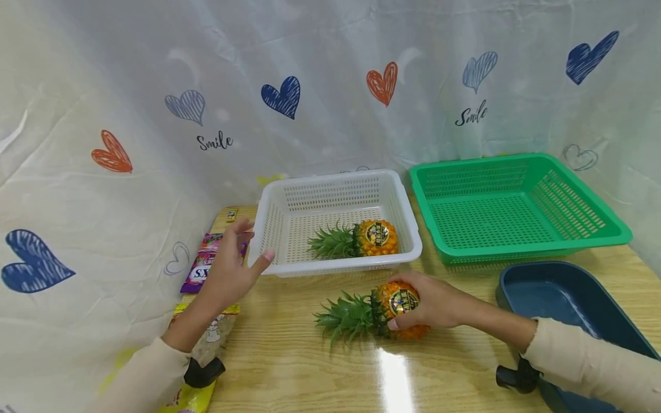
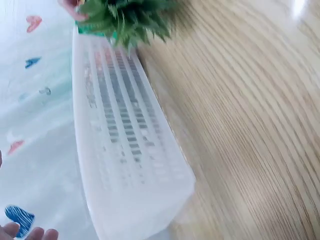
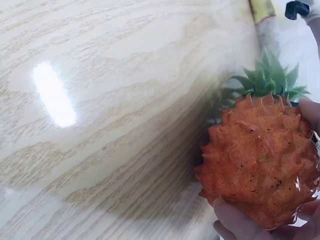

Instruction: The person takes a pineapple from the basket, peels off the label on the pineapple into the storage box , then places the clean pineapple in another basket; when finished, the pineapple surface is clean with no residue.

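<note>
curtain [image 1: 320,140] printed with hearts and the word "smile" hangs down the left side and across the back; beside it, on the wood-grain table [image 1: 273,367], lie a small yellow sachet [image 1: 232,215], a purple snack packet [image 1: 196,278] and, partly under the left sleeve [image 1: 147,376], a yellow-and-clear bag [image 1: 193,398]. the left hand [image 1: 234,269] is released, thumb spread from the fingers, at the left end of the white perforated basket [image 1: 335,267] — whether it touches the rim i cannot tell. inside that basket, toward its front right, one pineapple [image 1: 369,238] lies on its side, leaves to the left, its round label showing. just in front of the basket, the right hand [image 1: 431,301] grasps a second pineapple [image 1: 383,312] around its orange body, the leafy crown also pointing left. farther right stands a green perforated basket [image 1: 527,250] — and nearer the person, a dark blue tray [image 1: 547,292], partly hidden by the right sleeve [image 1: 594,355].
</note>
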Tool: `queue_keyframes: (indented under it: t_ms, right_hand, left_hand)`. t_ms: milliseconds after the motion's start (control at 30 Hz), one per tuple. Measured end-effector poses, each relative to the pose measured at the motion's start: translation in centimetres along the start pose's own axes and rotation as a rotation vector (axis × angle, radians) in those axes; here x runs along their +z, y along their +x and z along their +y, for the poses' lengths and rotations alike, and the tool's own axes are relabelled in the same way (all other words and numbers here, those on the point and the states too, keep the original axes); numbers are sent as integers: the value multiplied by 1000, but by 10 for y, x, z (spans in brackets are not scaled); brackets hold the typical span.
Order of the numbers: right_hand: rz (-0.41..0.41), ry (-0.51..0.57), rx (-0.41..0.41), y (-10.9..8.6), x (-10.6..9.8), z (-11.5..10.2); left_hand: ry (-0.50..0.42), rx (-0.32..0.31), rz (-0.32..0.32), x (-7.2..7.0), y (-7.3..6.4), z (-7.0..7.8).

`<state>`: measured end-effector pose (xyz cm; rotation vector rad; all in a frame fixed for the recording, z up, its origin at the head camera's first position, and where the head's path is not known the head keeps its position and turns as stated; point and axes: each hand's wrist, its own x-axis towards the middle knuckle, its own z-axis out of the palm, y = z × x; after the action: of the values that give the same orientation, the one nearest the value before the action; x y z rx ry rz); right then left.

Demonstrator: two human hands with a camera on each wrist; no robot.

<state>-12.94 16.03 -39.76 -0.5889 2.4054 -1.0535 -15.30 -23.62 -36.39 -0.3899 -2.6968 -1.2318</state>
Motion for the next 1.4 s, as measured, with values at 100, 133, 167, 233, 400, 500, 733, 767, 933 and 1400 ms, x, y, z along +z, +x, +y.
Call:
queue_keyframes:
  t_ms: [100,133,167,233,400,500,733,767,933,1400]
  right_hand:
    - [13,-16,4,0,1,0]
    - [16,-21,9,0,1,0]
    - [18,-25,13,0,1,-1]
    - [17,-23,21,-1,2,-2]
    - [19,-17,26,-1,2,-3]
    - [28,-21,14,-1,3,-2]
    - [34,-18,-15,0,4,-1]
    - [35,-20,-16,0,4,-1]
    - [47,-40,-17,-1,4,-1]
    - [66,-54,-21,-4,7,-3]
  left_hand:
    - [-29,93,-15,11,-8,16]
    - [-34,125,-38,15,-12,20]
    - [-42,157,-66,21,-15,25]
    - [-68,208,-144,31,-21,35]
    - [-153,208,-357,59,-31,53]
    - [-156,177,-434,73,-33,55]
    - [-80,208,-485,100,-34,53]
    - [-66,211,-493,103,-34,53]
    - [42,215,-531,116,-32,50]
    - [118,139,-605,132,-30,36]
